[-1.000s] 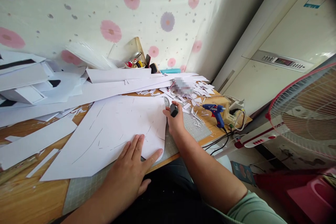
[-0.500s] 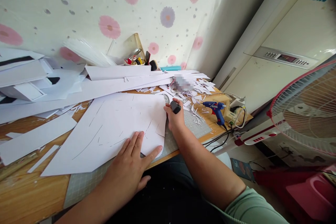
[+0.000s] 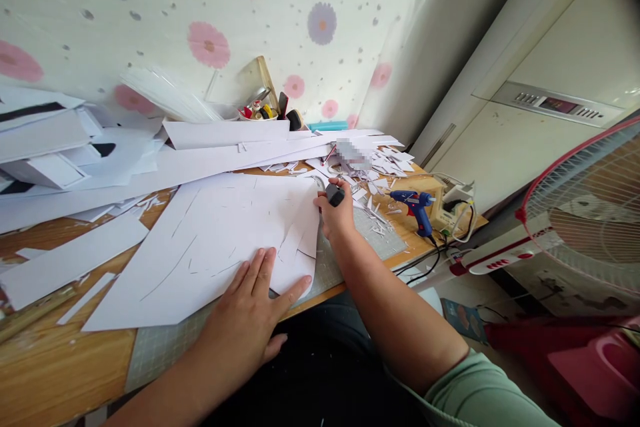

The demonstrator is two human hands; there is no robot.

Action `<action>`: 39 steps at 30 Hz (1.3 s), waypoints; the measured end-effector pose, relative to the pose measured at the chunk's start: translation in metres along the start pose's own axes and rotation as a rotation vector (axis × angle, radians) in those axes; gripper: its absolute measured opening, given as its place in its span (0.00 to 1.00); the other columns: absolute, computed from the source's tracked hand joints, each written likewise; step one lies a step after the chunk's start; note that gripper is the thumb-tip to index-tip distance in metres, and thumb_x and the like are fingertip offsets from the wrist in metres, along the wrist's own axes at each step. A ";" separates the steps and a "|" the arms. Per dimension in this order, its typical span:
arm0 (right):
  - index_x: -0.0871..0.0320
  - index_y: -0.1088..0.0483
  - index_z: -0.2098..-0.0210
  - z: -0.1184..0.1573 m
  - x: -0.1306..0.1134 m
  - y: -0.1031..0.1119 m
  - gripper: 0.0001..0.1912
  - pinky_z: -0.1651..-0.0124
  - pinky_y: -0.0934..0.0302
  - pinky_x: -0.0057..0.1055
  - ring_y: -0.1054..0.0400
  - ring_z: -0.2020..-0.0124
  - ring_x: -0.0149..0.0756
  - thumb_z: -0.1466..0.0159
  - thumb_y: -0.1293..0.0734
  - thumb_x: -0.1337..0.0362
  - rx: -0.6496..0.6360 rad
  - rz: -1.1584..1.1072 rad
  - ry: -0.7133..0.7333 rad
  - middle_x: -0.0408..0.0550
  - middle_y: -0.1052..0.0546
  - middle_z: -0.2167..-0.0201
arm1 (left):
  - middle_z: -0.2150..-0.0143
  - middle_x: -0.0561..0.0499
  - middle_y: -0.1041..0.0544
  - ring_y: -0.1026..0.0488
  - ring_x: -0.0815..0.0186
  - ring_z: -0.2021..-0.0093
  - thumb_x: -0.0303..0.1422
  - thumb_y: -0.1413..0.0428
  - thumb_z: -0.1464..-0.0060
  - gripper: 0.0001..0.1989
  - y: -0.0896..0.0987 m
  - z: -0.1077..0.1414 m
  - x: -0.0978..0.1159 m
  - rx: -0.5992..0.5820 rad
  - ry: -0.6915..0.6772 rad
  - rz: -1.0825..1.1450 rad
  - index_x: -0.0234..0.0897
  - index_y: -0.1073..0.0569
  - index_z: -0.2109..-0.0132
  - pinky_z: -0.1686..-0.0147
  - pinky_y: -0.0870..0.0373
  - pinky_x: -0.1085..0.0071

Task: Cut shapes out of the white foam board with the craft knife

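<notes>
A large white board (image 3: 210, 240) with several short pencil-like lines and curves lies on the grey cutting mat (image 3: 165, 347). My left hand (image 3: 257, 293) rests flat on its near edge, fingers spread, holding nothing. At the board's right edge my right hand (image 3: 337, 210) is closed round a black-handled utility knife (image 3: 335, 195); its blade is hidden from me. Just beyond that hand lies a pale curved strip (image 3: 318, 180). A dark line crosses the board's right corner, between my two hands.
White offcuts (image 3: 385, 163) are scattered past my right hand. A blue glue gun (image 3: 417, 207) stands beside a power strip (image 3: 453, 213) at right. Stacked white boards (image 3: 45, 140) fill the left back; a tool container (image 3: 257, 113) stands behind. A fan (image 3: 590, 200) is at far right.
The camera view has shifted slightly. The line at the board's right corner shows darker and longer now. Both hands keep nearly the same place on the board.
</notes>
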State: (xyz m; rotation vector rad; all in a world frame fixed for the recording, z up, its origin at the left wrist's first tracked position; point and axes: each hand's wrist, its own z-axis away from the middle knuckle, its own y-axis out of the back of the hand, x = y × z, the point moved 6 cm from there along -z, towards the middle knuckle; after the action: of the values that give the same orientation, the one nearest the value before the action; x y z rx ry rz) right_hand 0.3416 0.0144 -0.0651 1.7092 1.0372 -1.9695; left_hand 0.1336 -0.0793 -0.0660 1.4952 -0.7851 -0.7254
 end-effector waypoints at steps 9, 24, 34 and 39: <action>0.52 0.41 0.58 0.008 -0.018 -0.005 0.27 0.73 0.44 0.23 0.35 0.74 0.30 0.58 0.37 0.73 -0.036 0.004 0.043 0.35 0.31 0.74 | 0.29 0.34 0.50 0.54 0.33 0.32 0.28 0.36 0.59 0.44 -0.001 0.000 0.000 -0.030 -0.004 0.009 0.58 0.40 0.36 0.40 0.47 0.40; 0.49 0.38 0.53 0.007 -0.120 0.044 0.23 0.65 0.38 0.32 0.32 0.70 0.33 0.46 0.30 0.65 -0.101 0.245 0.727 0.39 0.30 0.70 | 0.30 0.35 0.46 0.51 0.33 0.33 0.30 0.38 0.58 0.44 0.001 0.007 0.001 0.133 -0.064 0.006 0.59 0.44 0.34 0.43 0.41 0.39; 0.49 0.36 0.54 0.021 -0.096 0.078 0.23 0.70 0.39 0.28 0.32 0.70 0.33 0.48 0.28 0.64 -0.020 0.167 0.522 0.40 0.28 0.68 | 0.39 0.51 0.29 0.30 0.54 0.41 0.37 0.46 0.42 0.33 0.013 0.001 -0.020 0.383 -0.017 0.403 0.57 0.49 0.33 0.45 0.30 0.53; 0.49 0.39 0.52 0.054 -0.075 0.051 0.23 0.69 0.36 0.29 0.31 0.70 0.33 0.45 0.29 0.62 0.015 0.027 0.489 0.42 0.29 0.67 | 0.53 0.46 0.21 0.21 0.56 0.56 0.49 0.50 0.41 0.34 0.014 -0.013 -0.021 0.352 0.231 1.292 0.48 0.52 0.33 0.56 0.24 0.61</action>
State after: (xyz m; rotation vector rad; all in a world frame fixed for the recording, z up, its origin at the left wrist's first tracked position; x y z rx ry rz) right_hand 0.3533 -0.0736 -0.0087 2.2646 1.1392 -1.5757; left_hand 0.1310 -0.0551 -0.0508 1.0072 -1.4819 0.5652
